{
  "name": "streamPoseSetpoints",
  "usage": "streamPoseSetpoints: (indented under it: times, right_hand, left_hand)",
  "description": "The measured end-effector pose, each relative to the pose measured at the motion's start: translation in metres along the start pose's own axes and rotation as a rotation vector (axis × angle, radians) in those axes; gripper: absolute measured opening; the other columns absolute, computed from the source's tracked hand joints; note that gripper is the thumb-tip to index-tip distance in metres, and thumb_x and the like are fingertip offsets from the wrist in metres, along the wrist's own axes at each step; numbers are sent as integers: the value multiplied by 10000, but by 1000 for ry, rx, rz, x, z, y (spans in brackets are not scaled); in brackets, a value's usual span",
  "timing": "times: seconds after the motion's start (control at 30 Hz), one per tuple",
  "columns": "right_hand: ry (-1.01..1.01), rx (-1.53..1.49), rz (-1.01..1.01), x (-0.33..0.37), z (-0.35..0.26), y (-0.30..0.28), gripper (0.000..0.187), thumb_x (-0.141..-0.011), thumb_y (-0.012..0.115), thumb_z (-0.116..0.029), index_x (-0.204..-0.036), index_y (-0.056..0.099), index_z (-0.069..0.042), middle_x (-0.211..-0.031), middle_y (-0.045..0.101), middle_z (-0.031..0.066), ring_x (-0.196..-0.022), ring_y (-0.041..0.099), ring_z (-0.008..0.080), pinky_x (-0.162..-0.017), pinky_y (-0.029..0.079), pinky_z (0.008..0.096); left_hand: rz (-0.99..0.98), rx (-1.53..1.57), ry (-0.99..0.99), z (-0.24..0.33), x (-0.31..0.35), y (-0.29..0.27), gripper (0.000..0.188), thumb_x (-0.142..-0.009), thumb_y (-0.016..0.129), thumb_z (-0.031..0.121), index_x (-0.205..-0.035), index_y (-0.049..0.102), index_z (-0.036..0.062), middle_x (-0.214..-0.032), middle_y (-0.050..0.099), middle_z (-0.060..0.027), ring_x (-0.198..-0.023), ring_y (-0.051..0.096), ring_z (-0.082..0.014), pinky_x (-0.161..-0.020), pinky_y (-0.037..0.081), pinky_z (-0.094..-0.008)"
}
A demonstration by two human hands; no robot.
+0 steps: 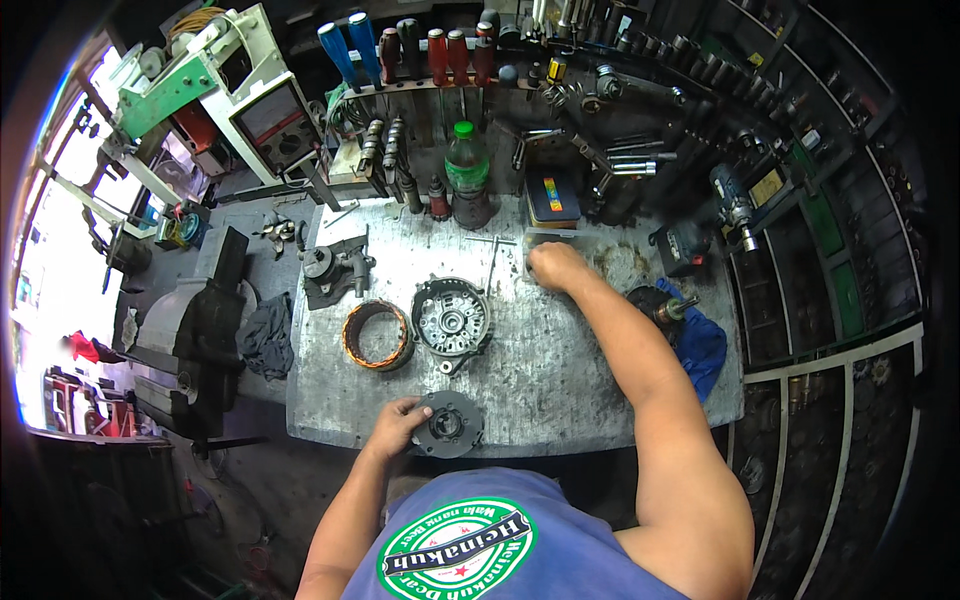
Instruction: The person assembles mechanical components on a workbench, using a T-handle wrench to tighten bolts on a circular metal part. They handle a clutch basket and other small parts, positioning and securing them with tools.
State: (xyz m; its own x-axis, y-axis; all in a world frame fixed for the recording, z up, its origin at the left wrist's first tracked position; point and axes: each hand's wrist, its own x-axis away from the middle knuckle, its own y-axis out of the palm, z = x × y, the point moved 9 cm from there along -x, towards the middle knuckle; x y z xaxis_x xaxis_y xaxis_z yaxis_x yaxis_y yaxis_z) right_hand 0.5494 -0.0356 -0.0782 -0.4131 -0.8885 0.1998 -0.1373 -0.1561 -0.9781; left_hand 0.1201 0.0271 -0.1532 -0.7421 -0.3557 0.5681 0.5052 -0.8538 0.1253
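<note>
My left hand (397, 428) grips the left edge of a dark round metal plate with a raised centre hub (462, 436), held at the table's front edge. Stretched toward the back of the table, my right hand (556, 266) has its fingers curled down beside a small, shallow, pale container (529, 258); what they pinch, if anything, is hidden. An alternator housing (450, 318) with a slotted inner face lies face up in mid-table. Left of it rests a copper-wound stator ring (376, 335). A T-handle wrench (492, 262) lies behind the housing.
Behind my right hand stands a dark box (552, 200), with a green-capped bottle (467, 165) to its left. A blue cloth (700, 345) and a shafted part (668, 306) lie at the right. A pump-like part (335, 268) sits back left, near a vise (190, 340).
</note>
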Motion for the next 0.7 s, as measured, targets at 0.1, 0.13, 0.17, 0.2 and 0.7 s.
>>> streamPoseSetpoints:
  times: [0.1,0.13,0.17,0.2,0.7]
  right_hand:
    - [-42,-29,96,4,-2,-6,231,-878,649,-104,-1000,823,-13,-1103,784,243,-1042,762,428,-919,605,533]
    - [-39,-67,109,5,-1,-8,228,-874,651,-106,-992,822,-12,-1100,785,241,-1040,762,429,-920,604,533]
    - [-41,-79,100,6,-1,-7,226,-871,652,-108,-983,822,-11,-1097,785,239,-1038,761,429,-921,604,534]
    - [-45,-79,74,6,-1,-6,223,-867,654,-111,-975,821,-10,-1093,785,238,-1035,761,430,-923,603,534]
    - [-206,-166,222,6,6,-9,207,-875,720,-163,-1039,799,-66,-1051,755,174,-1042,730,400,-934,585,502]
  left_hand:
    - [9,-35,12,0,0,-1,388,-1001,762,177,-1284,707,-83,-1085,773,-99,-912,721,-154,-828,595,-317]
    - [22,-56,10,0,0,-3,385,-1001,761,175,-1282,708,-82,-1086,774,-98,-912,720,-152,-827,595,-315]
    - [16,-49,21,0,0,-2,383,-1002,760,176,-1281,710,-81,-1086,774,-97,-910,719,-150,-826,594,-313]
    - [17,-48,23,1,1,-2,381,-1002,759,177,-1280,712,-80,-1085,775,-97,-908,718,-148,-824,593,-312]
    - [41,-103,49,0,-2,-2,400,-1017,746,241,-1264,731,-74,-1041,779,-68,-886,695,-124,-799,564,-303]
